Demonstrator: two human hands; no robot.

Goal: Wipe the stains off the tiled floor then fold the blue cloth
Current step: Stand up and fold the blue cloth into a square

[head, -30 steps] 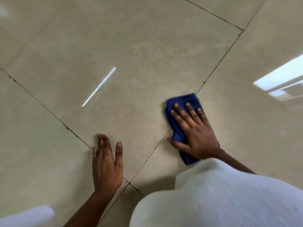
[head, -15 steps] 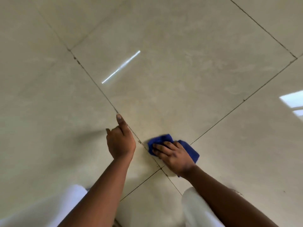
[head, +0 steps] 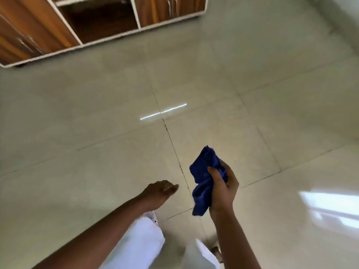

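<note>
My right hand point(head: 223, 183) holds the crumpled blue cloth point(head: 203, 177) up in the air, well above the glossy beige tiled floor point(head: 116, 152). The cloth hangs bunched from my fingers, one end sticking up and the other drooping down. My left hand point(head: 160, 192) hovers to the left of it with fingers loosely curled and nothing in it. A dark grout line point(head: 174, 148) with some grime runs along the floor between the two hands.
A wooden cabinet with white trim point(head: 87, 22) stands at the far left along the top of the view. My white trouser legs point(head: 143, 243) and a foot show at the bottom. Window light reflects on the tiles at the right.
My right hand has lifted the cloth off the floor and bunched it up. My left hand has come off the tile. The view has risen, showing the cabinet.
</note>
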